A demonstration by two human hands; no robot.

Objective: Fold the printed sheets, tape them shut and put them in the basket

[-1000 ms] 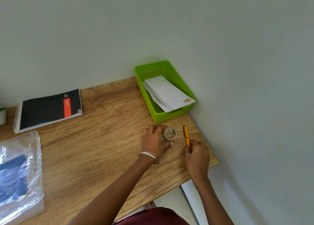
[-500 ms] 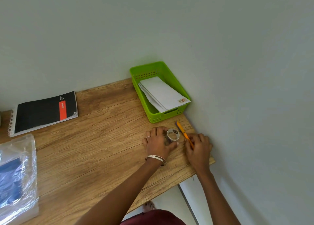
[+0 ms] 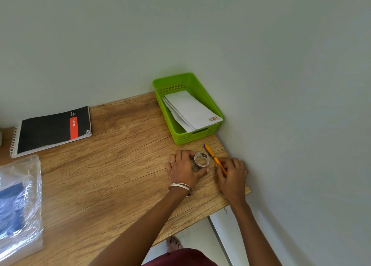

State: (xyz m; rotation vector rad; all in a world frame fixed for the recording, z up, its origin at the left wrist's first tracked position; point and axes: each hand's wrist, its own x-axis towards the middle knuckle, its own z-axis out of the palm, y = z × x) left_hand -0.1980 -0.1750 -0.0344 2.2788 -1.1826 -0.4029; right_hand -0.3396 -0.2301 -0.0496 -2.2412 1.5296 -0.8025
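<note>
My left hand (image 3: 185,169) curls its grip round the tape roll (image 3: 201,159), just in front of the green basket (image 3: 177,133) holding the folded sheets (image 3: 192,112). My right hand (image 3: 231,174) pinches the orange cutter (image 3: 214,158). The roll looks light, stiff; best held by its rim.

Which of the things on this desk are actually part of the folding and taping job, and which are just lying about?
Part of the job:
- folded sheets, already lying in the green basket
- tape roll, gripped by the left hand
- orange cutter, held by the right hand

Just lying about:
- black spiral notebook
- clear plastic packet with something blue inside
</note>
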